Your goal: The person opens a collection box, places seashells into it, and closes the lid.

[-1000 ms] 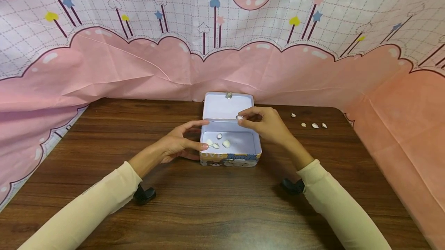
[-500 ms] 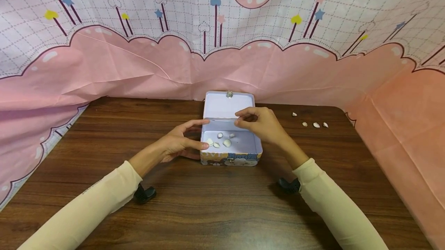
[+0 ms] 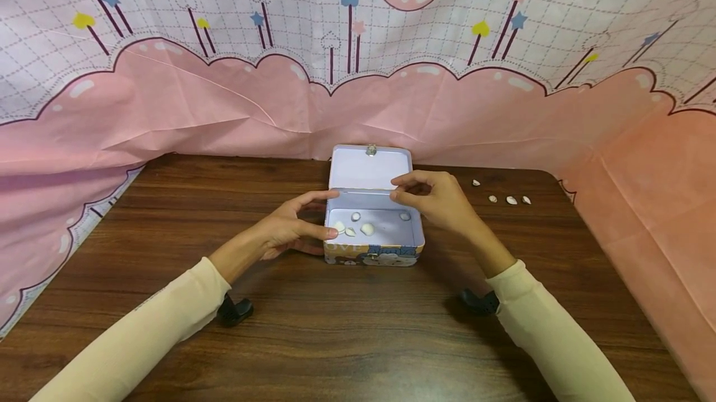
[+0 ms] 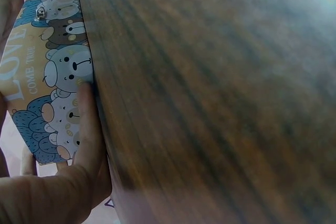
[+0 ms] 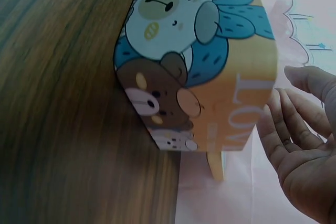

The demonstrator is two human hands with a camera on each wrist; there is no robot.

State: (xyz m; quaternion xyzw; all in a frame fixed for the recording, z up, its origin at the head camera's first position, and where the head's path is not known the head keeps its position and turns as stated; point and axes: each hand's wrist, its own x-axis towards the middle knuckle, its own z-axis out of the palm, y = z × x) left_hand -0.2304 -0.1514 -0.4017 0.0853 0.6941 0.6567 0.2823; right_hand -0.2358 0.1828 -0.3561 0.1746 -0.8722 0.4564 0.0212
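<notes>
A rectangular tin box (image 3: 375, 255) stands on the table with its lid (image 3: 363, 167) raised at the back. Cartoon bears and the word LOVE decorate its outside. My left hand (image 3: 288, 226) grips the box's left side, thumb over the front left rim; in the left wrist view its fingers (image 4: 90, 129) spread along the printed wall. Inside, several white seashells (image 3: 367, 228) lie to the left, while a single seashell (image 3: 405, 217) rests near the right wall. Over the right side of the box hovers my right hand (image 3: 433, 197), fingers loosely bent, thumb apart, holding nothing.
Several small seashells (image 3: 511, 201) lie on the dark wooden table (image 3: 358, 333) at the back right. A pink and white patterned cloth (image 3: 240, 107) hangs behind the table and along its sides. Dark straps with wrist cameras sit under both sleeves.
My right hand has let go of the seashell it pinched over the box. That shell dropped inside and shifted to the right wall. The hand then moved right; my left hand stays put.
</notes>
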